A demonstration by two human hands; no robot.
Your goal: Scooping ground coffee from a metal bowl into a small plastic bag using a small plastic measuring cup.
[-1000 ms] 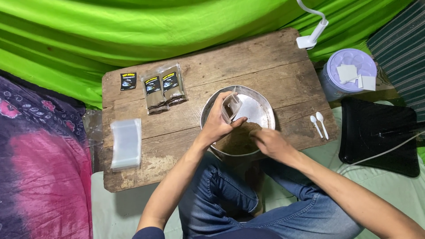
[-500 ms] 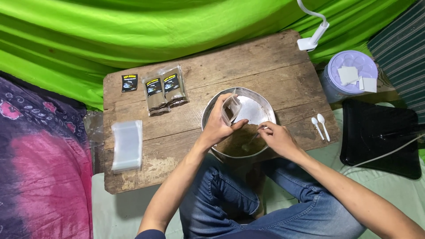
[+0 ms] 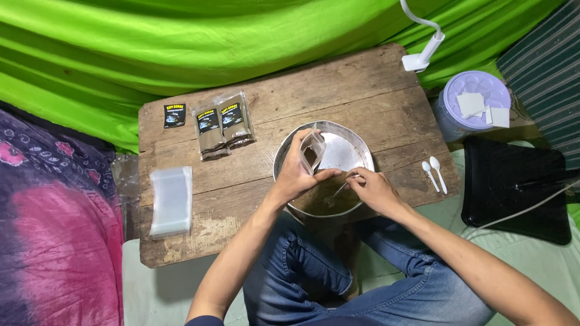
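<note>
Pouch (image 3: 312, 152), clear, open-topped, seemingly brown-filled

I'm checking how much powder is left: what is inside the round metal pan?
Inside the metal pan, brown powder lies at the near side, with a spoon dipping into it, held by the right hand. The hands cover part of the pan's floor, so the full amount cannot be seen.

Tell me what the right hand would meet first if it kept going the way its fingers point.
The right hand holds a small spoon pointing left and down into the metal bowl. Going on, it would probably meet the brown powder in the bowl first, though depth is hard to judge from above.
</note>
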